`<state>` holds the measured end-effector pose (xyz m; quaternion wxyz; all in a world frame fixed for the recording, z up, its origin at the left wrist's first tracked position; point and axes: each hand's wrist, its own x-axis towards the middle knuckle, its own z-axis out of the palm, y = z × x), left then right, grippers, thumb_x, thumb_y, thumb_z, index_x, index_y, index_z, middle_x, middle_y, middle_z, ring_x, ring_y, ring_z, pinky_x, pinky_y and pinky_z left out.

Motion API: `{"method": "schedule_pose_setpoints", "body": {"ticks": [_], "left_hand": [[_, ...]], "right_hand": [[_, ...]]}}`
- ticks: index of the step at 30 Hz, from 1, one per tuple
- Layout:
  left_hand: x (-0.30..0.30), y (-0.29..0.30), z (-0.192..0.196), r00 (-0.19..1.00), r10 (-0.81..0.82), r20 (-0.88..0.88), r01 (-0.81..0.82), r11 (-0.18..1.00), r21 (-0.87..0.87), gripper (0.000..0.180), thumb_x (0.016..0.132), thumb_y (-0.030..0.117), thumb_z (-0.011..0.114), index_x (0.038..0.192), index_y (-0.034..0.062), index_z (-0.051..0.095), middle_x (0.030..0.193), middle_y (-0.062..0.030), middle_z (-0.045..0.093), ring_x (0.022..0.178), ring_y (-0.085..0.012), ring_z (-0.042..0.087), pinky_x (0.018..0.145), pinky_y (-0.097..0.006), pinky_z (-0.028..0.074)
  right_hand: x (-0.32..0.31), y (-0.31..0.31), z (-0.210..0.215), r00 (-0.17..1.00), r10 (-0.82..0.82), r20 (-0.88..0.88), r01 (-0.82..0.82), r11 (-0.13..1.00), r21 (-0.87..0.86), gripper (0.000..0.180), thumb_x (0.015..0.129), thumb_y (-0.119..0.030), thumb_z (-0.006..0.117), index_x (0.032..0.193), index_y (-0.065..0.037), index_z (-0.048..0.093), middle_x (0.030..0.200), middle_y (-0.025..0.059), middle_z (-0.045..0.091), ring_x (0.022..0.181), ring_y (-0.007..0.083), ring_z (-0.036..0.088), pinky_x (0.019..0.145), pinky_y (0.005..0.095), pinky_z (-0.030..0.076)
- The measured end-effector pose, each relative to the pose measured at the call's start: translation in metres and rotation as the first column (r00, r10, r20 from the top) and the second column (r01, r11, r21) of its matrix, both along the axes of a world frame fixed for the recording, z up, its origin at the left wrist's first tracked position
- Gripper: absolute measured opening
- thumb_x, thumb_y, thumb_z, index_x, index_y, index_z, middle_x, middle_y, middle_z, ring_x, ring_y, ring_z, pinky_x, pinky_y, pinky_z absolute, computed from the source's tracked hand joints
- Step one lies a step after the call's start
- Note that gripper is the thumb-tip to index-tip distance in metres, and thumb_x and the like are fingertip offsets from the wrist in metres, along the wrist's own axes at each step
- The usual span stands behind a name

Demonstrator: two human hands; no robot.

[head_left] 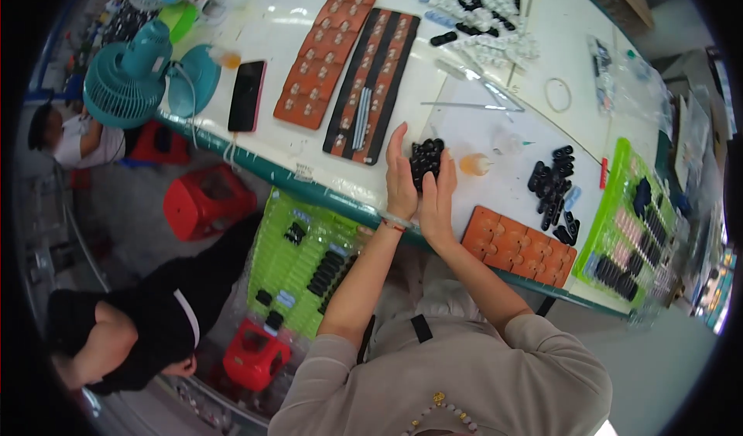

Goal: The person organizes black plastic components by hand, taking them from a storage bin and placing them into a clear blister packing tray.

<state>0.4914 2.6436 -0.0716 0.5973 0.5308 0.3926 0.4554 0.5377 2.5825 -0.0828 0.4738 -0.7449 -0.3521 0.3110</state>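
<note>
My left hand (400, 179) and my right hand (439, 201) face each other over the white table near its front edge. Between them is a bunch of small black oblong parts (425, 160), pressed together from both sides with the fingers held nearly straight. More black parts of the same look lie in a loose pile (551, 188) to the right, with a light blue one beside them. Just right of my fingers stands a small bottle with amber liquid (474, 165). An orange-brown mould plate (520, 246) lies at the table edge by my right forearm.
Left of my hands lie a black-and-brown strip plate (371, 88) with grey rods, another brown plate (325, 57) and a phone (247, 95). A teal fan (128, 80) stands far left. Green trays (298, 270) (611, 219) flank me. A person in black (147, 320) sits left.
</note>
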Motion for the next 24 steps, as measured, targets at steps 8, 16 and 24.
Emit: {"method": "schedule_pose_setpoints", "body": {"ticks": [8,16,24], "left_hand": [[-0.060,-0.048,-0.014,0.931,0.332,-0.149,-0.316,0.941,0.123,0.035,0.086,0.021,0.041,0.112,-0.0022,0.044,0.111,-0.0141,0.048,0.099,-0.0238,0.048,0.090,-0.032,0.032],[-0.262,-0.115,-0.152,0.384,0.404,-0.830,-0.696,0.717,0.027,0.037,0.073,0.021,0.062,0.102,0.0004,0.051,0.095,-0.0149,0.053,0.085,-0.0265,0.052,0.073,-0.035,0.043],[-0.340,-0.068,-0.243,0.298,0.301,-0.906,-0.802,0.593,-0.067,0.032,0.072,0.019,0.062,0.097,0.0004,0.054,0.090,-0.0164,0.059,0.081,-0.0294,0.058,0.072,-0.036,0.045]], "right_hand": [[-0.008,-0.021,-0.003,0.892,0.117,0.437,-0.109,0.993,-0.043,0.064,0.080,-0.015,0.052,0.127,0.008,0.015,0.132,0.0239,0.019,0.123,0.0356,0.015,0.101,0.0403,0.009],[-0.130,-0.062,-0.034,0.570,0.808,0.151,-0.814,0.580,-0.031,0.048,0.071,-0.005,0.057,0.115,0.000,0.039,0.111,0.0193,0.043,0.106,0.0354,0.038,0.092,0.0402,0.029],[-0.295,0.025,-0.189,0.474,0.879,0.045,-0.820,0.459,-0.341,0.046,0.077,-0.013,0.051,0.118,0.000,0.034,0.109,0.0243,0.045,0.094,0.0405,0.049,0.078,0.0441,0.042]]}}
